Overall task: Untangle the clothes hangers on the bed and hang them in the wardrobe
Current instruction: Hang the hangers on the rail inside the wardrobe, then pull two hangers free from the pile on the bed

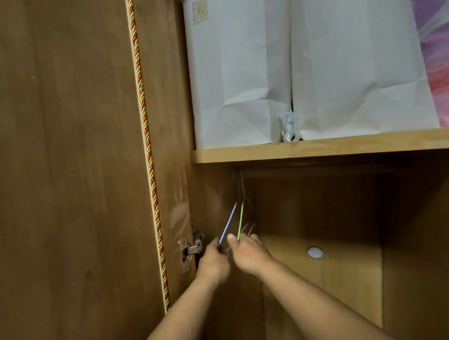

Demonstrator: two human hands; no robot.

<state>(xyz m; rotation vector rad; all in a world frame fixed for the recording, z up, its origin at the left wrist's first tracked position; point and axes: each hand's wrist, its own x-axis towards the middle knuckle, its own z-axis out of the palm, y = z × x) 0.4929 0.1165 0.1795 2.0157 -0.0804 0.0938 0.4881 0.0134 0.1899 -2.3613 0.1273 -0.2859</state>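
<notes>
Inside the wardrobe, thin wire hangers hang under the wooden shelf (327,148) at the far left of the lower compartment. A blue hanger (228,225) slants down to my left hand (213,263), which pinches its lower end. A green hanger (241,219) runs down to my right hand (248,255), whose thumb and fingers close on it. Both hands are side by side, almost touching, just right of the door hinge (189,250). The hangers' hooks and the rail are lost in shadow under the shelf. More wires show faintly behind the green one.
The open brown wardrobe door (56,175) with a red-and-gold cord (144,123) fills the left. Two white paper bags (239,64) and a pink-purple bundle (447,46) stand on the shelf. A round white disc (315,252) sits on the lower back panel.
</notes>
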